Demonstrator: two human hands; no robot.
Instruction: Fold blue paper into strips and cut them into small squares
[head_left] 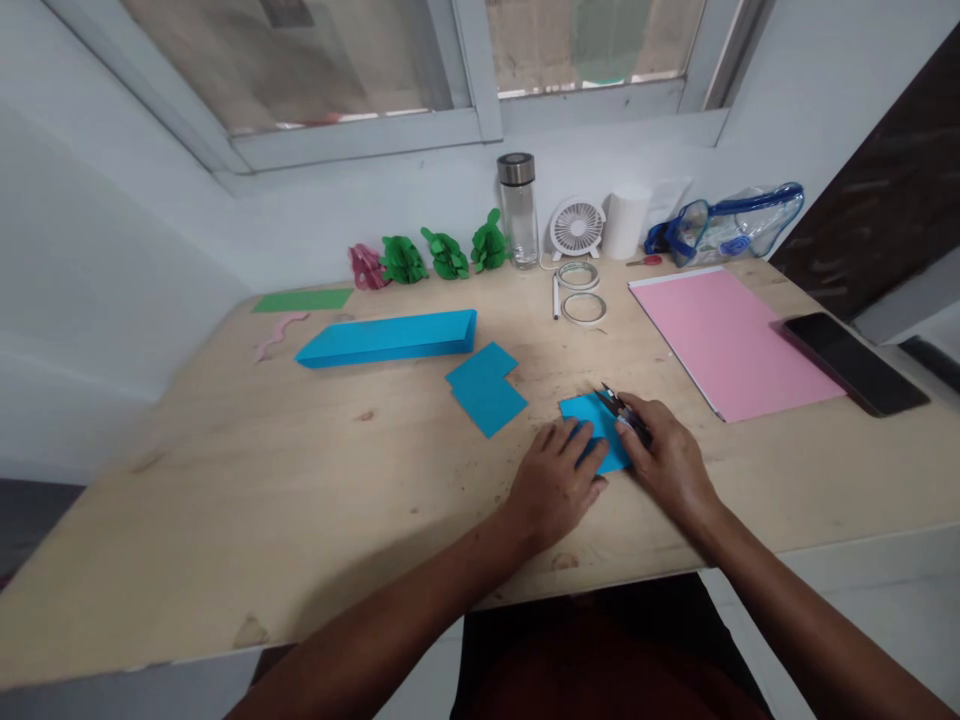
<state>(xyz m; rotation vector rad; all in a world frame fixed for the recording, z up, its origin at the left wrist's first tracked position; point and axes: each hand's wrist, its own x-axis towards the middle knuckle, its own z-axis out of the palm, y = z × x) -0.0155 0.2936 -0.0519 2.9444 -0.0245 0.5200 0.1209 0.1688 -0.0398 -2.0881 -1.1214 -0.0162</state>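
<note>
My left hand lies on a small blue paper piece near the table's front edge, fingers stretched out and resting on it. In my right hand is a pair of small dark thread snips, blades parted and pointing up and left above the paper's far right side. Part of the sheet is hidden under both hands. To the left lie overlapping blue paper squares. Behind them rests a long folded strip of blue paper.
Along the wall stand green paper shapes, a pink one, a glass bottle and a small fan. Tape rolls and a pen lie mid-table. At right are pink paper and a phone.
</note>
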